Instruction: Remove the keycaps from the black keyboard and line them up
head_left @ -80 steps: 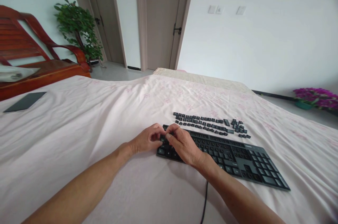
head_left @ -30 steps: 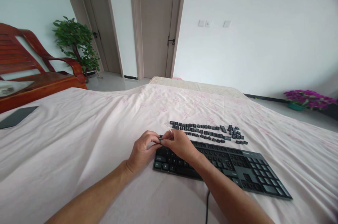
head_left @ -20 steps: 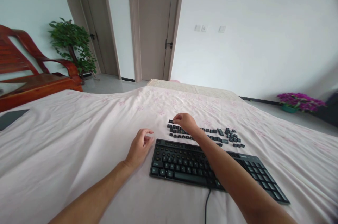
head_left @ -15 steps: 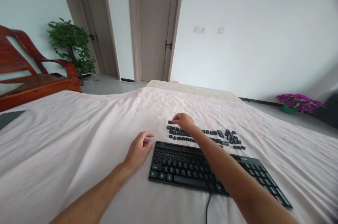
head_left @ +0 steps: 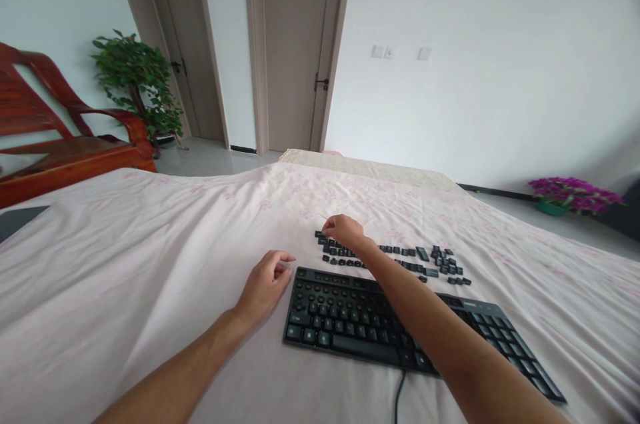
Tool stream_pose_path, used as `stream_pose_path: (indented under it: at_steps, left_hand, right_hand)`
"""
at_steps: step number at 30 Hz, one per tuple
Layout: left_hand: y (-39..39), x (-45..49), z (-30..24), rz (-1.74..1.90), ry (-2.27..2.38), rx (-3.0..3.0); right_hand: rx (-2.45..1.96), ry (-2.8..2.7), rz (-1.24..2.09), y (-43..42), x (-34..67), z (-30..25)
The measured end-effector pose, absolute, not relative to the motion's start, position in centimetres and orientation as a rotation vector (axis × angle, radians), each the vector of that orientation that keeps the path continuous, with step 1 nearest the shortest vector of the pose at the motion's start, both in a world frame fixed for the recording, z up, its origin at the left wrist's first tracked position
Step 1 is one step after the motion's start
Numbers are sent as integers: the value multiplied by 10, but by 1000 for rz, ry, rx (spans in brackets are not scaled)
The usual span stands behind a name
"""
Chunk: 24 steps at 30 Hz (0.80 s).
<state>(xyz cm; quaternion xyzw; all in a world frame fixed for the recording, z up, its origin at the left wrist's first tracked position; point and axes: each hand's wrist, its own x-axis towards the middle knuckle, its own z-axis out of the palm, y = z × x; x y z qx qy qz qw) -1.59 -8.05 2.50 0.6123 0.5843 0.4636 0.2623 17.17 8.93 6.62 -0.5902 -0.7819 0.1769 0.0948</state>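
Note:
A black keyboard [head_left: 345, 317] lies on the cloth, its upper-left rows showing bare key sockets while the lower rows still carry keys. Past its far edge, several loose black keycaps [head_left: 345, 263] are laid out in rows. My right hand [head_left: 345, 229] reaches across the keyboard, fingertips pinched on a dark keycap [head_left: 319, 234] at the far left end of these rows. Part of the rows and the keyboard's middle are hidden under my right forearm. Beside the keyboard's left edge, my left hand [head_left: 265, 283] rests on the cloth with thumb and fingers apart, holding nothing.
A pale pink flowered cloth [head_left: 150, 264] with folds covers the surface. The keyboard's cable [head_left: 400, 397] runs toward me. A dark flat object [head_left: 20, 221] lies at the left edge. Beyond stand a wooden chair [head_left: 115, 151], a green plant [head_left: 133, 77] and purple flowers [head_left: 575, 192].
My right hand has moved slightly left and nearer with the keycap, relative to the other keycaps. My left hand stays beside the keyboard. The whole view has shifted a little.

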Motion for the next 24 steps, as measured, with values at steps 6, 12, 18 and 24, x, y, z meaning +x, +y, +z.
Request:
stream_pose_path:
  at_steps: [6, 12, 18, 24]
  left_hand:
    - [-81, -16, 25, 1221, 1609, 1663]
    - [-81, -18, 24, 1211, 1610, 1700]
    - [-90, -14, 34, 1260, 1491, 1886]
    - [-102, -9, 38, 1133, 1262, 2075]
  right_hand:
    - [-1737, -2306, 494, 86, 172, 65]
    - [-1629, -2266, 522, 71, 179, 87]
    - [-1071, -2254, 700, 16, 195, 119]
    - [-893, -2129, 1155, -43, 196, 110]
